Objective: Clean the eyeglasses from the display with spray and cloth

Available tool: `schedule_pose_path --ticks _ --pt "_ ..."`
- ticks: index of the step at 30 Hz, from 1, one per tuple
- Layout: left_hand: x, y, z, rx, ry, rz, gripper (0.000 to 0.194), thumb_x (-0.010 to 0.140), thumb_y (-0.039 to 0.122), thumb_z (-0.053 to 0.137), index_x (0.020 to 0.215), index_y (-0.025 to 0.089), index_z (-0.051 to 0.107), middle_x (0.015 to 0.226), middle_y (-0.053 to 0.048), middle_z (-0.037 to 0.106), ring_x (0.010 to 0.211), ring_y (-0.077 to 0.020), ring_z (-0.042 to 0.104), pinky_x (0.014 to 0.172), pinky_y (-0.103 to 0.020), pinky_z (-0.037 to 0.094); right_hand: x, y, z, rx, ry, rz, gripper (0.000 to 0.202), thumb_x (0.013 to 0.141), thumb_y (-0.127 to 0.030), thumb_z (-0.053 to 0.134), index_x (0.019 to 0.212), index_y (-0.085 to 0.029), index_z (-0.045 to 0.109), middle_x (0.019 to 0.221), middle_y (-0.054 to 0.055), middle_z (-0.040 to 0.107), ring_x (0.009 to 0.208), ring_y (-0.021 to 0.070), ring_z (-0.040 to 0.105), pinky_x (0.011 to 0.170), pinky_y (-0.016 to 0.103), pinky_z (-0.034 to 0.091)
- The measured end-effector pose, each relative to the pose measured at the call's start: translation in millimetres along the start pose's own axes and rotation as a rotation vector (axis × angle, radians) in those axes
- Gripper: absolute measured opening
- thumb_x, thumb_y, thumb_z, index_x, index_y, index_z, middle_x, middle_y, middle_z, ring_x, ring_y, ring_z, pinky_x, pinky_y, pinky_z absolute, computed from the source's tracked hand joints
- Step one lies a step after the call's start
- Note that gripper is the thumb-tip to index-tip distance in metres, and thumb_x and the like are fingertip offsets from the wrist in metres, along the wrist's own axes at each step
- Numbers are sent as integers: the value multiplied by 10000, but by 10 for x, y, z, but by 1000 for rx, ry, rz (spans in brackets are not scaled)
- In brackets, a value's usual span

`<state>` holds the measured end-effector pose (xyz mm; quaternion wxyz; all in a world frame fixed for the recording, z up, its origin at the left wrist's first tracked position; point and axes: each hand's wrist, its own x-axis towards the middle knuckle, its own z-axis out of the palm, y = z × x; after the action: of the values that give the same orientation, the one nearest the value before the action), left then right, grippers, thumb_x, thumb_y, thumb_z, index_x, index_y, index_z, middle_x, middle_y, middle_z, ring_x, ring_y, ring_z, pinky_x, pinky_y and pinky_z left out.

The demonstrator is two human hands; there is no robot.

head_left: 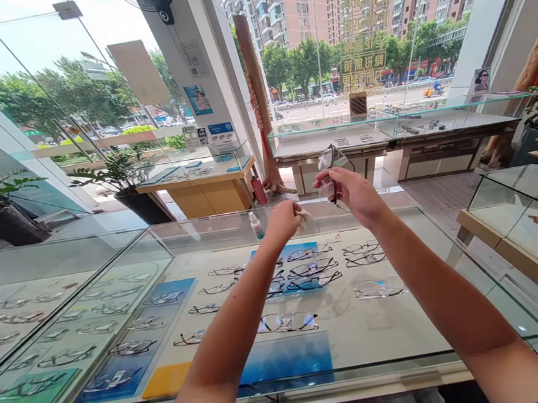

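Glass display counter [396,341]: 1 pair of glasses [327,160] above it, pinched between fingers of the right hand [354,192]; left hand [285,221] fingers curl round a pale cloth-like piece [305,222]. Step judged: handling aloft; next move likely calls for a light, steady grip.

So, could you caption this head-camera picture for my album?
Over a glass display case, the right hand holds up a pair of eyeglasses while the left hand pinches something pale and cloth-like.
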<state>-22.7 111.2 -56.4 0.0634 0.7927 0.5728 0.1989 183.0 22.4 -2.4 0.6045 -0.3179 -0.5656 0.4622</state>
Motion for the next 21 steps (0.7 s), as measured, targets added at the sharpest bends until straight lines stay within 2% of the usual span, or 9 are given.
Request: schedule_pose_path --ticks 5,8,11,17,21 --pt "-21 21 -148 -209 149 -1 338 958 119 572 1253 184 724 1256 -119 814 1157 -302 752 1007 -387 575 -11 -23 8 1 3 5 302 949 -533 670 985 -257 787 1064 65 806 954 220 676 830 376 497" --pt "-19 40 -225 -306 183 24 290 1003 153 499 1153 183 745 1251 -104 813 1167 -278 745 1029 -359 562 -15 -31 16 6 4 2 313 942 -542 675 983 -253 786 1057 64 806 933 211 669 816 367 490" --pt "-21 68 -285 -376 216 40 288 1045 223 463 1072 188 748 1137 -83 819 1082 -261 743 979 -347 559 -17 -34 23 5 3 7 313 944 -535 670 982 -247 786 1045 69 804 918 206 663 809 365 484" --pt "-86 113 -450 -451 306 63 201 1018 310 537 968 197 695 1053 -67 769 1010 -245 690 913 -338 517 -28 -43 35 -10 -13 2 309 972 -527 648 987 -253 791 1075 73 805 959 217 671 821 373 496" --pt "-186 128 -595 -546 318 146 220 987 395 587 909 206 668 870 -28 713 839 -215 632 794 -328 466 -40 -60 48 -1 -38 18 307 968 -533 664 980 -254 793 1059 69 806 949 217 676 825 374 502"
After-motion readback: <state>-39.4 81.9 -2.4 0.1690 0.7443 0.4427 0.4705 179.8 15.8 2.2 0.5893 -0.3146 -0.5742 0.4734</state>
